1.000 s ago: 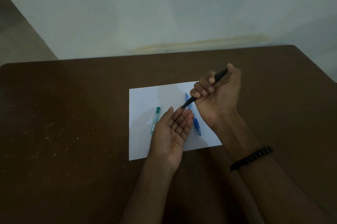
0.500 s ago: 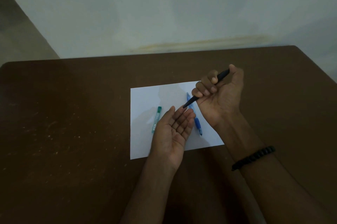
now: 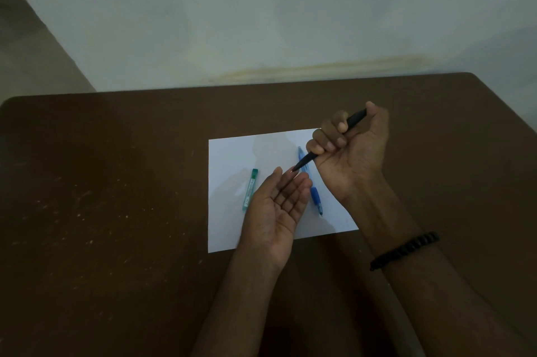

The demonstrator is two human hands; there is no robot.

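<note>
My right hand [image 3: 350,150] grips a black pen [image 3: 354,119] in a fist, thumb on its far end, tip pointing down-left. The tip sits just above the fingertips of my left hand [image 3: 279,211], which is held palm up with straight fingers over a white sheet of paper [image 3: 229,159]. A blue pen [image 3: 315,196] lies on the sheet, partly hidden behind my left fingers. A small green tube [image 3: 251,186] lies on the sheet left of my left hand.
The sheet lies on a dark brown table [image 3: 101,196] with pale specks on its left half. A pale wall [image 3: 261,13] rises behind the table's far edge. A black bead bracelet [image 3: 405,250] circles my right wrist.
Both hands stay almost where they were; the black pen's tip remains at my left fingertips. The view has shifted slightly.
</note>
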